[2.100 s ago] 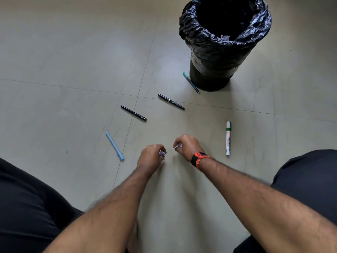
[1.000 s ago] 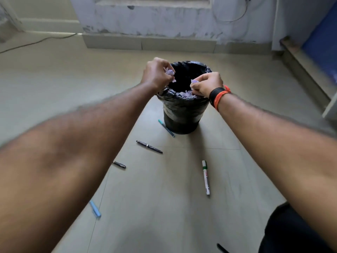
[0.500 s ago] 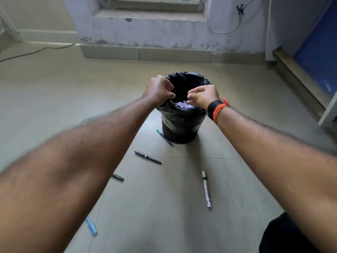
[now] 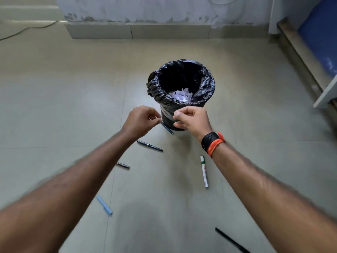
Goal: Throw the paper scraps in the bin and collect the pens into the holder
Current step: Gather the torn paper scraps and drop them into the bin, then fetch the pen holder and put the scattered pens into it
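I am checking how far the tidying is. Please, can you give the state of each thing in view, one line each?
Bin: upright, open, lined with a black bag.
Paper scraps: inside the bin.
Teal pen: on the floor by the bin's base.
Black pen: on the floor.
Short dark pen: on the floor, partly hidden by the left arm.
White marker: on the floor, capped.
Light blue pen: on the floor.
Left hand: loosely curled, empty.
Right hand: loosely curled, empty.

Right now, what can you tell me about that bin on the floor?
The bin is a round, upright container standing on the tiled floor, lined with a crinkled, glossy black plastic bag folded over its rim. Its mouth is open, with white paper scraps lying inside. A teal pen lies on the floor at its base. Both hands are in front of it, apparently not touching it.
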Tool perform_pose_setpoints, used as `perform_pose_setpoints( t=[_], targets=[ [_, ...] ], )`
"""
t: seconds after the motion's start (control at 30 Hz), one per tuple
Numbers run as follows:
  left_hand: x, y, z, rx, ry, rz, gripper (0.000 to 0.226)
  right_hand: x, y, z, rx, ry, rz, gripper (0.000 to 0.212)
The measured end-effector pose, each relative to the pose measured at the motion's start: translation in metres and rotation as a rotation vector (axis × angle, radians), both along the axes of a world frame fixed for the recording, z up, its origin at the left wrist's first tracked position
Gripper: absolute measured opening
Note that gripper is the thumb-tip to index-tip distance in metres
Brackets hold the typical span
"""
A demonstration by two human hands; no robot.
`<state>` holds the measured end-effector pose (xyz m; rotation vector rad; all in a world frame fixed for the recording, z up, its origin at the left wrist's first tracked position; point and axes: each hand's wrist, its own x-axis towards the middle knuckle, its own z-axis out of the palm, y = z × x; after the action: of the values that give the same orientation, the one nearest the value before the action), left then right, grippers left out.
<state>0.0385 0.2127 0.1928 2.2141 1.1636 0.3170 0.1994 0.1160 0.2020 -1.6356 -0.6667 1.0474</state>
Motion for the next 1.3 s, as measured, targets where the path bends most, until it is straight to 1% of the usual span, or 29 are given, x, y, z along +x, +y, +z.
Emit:
perform_pose_setpoints(
  t=[0.1, 0.17, 0.2, 0.23, 0.33, 0.37, 0.4, 0.6, 0.73, 0.83, 0.93, 1.1, 1.3],
  targets=[
    [-0.012, -0.014, 0.046, -0.036, 0.092, -0.05, 0.009, -0.027, -0.016, 0.035, -0.08, 0.012, 0.031, 0.017],
    [-0.018, -0.026, 0.081, -0.092, 0.127, -0.074, 0.012, -0.047, -0.026, 0.068, -0.139, 0.046, 0.033, 0.019],
    [-0.022, -0.031, 0.099, -0.107, 0.14, -0.078, 0.012, -0.055, -0.029, 0.088, -0.17, 0.021, 0.02, 0.019],
    [-0.027, -0.035, 0.119, -0.115, 0.15, -0.078, 0.012, -0.062, -0.033, 0.108, -0.197, -0.052, 0.012, 0.018],
    [-0.044, -0.046, 0.189, -0.134, 0.162, -0.041, 0.012, -0.076, -0.048, 0.187, -0.258, -0.434, 0.085, 0.017],
    [-0.049, -0.049, 0.214, -0.134, 0.168, -0.035, 0.012, -0.081, -0.053, 0.216, -0.262, -0.498, 0.112, 0.017],
    [-0.053, -0.053, 0.24, -0.138, 0.171, -0.025, 0.012, -0.085, -0.057, 0.243, -0.269, -0.522, 0.13, 0.017],
    [-0.068, -0.087, 0.397, -0.232, 0.087, 0.1, 0.012, -0.096, -0.089, 0.391, -0.319, -0.448, 0.155, 0.018],
    [-0.07, -0.12, 0.491, -0.289, 0.042, 0.103, 0.01, -0.092, -0.129, 0.485, -0.375, -0.401, 0.15, 0.017],
    [-0.07, -0.138, 0.548, -0.335, -0.016, 0.089, 0.011, -0.086, -0.165, 0.539, -0.402, -0.361, 0.073, 0.019],
    [-0.066, -0.142, 0.588, -0.336, -0.068, 0.049, 0.009, -0.078, -0.19, 0.581, -0.397, -0.301, -0.049, 0.021],
    [-0.045, -0.129, 0.639, -0.266, -0.169, -0.014, 0.007, -0.07, -0.194, 0.636, -0.293, -0.243, -0.263, 0.017],
    [0.002, -0.107, 0.69, -0.223, -0.285, -0.119, 0.007, -0.047, -0.171, 0.686, -0.167, -0.251, -0.386, 0.015]
  ],
)
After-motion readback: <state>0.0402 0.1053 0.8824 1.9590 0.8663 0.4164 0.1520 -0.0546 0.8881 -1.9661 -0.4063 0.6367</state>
